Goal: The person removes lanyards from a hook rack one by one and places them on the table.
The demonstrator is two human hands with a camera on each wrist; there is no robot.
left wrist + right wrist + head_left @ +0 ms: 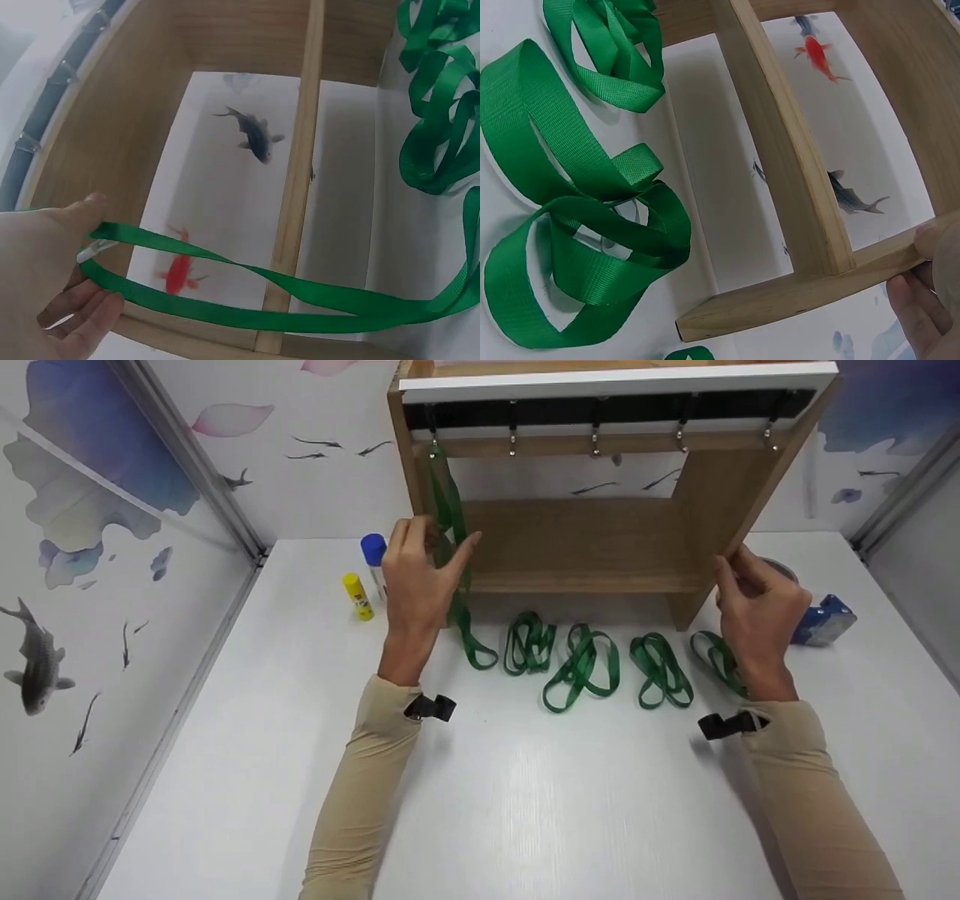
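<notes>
A green lanyard (455,510) hangs from the leftmost hook (433,435) of a wooden shelf unit (585,581), its lower loop trailing onto the white table. My left hand (416,585) is beside it, thumb and fingers apart. In the left wrist view the strap (225,319) runs out from between thumb and fingers, with a small pale clip (94,249) there. With thumb and fingers, my right hand (765,607) pinches the front edge of the unit's right side panel (885,255). Several more green lanyards (581,667) lie looped in a row before the unit.
Along the unit's top runs a black strip (555,414) with several metal hooks. Left of the unit stand a yellow glue stick (358,598) and a blue-capped tube (373,549). A blue tape dispenser (825,621) lies right of my right hand, near a partly hidden round object (780,568).
</notes>
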